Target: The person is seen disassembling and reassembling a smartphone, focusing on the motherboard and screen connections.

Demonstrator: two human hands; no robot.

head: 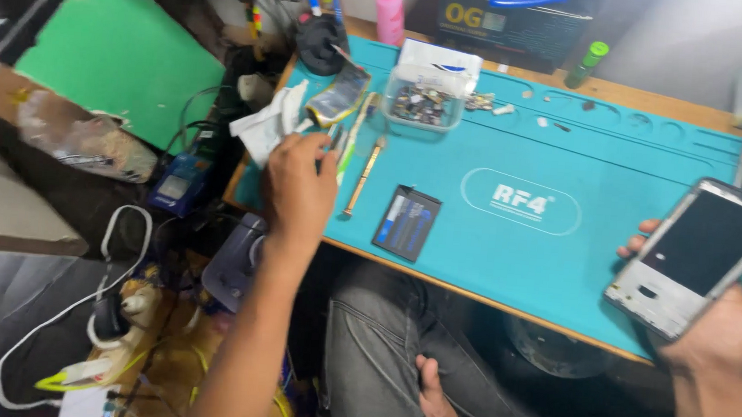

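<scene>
I see right hand (734,308) gripping phone frame (702,257), screen up. Left hand (299,190) curled over tools (341,140) at fingertips; grip unclear. Battery (407,223) just right of it.

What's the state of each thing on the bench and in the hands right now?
Left hand: reaching onto the tools at the mat's left edge; grip unclear.
Right hand: holding the phone.
Phone: back off, frame exposed, tilted.
Battery: lying flat on the mat, untouched.
Clear container: open, full of small parts.
Screwdriver: lying loose on the mat.
Teal mat: flat on the bench.
</scene>
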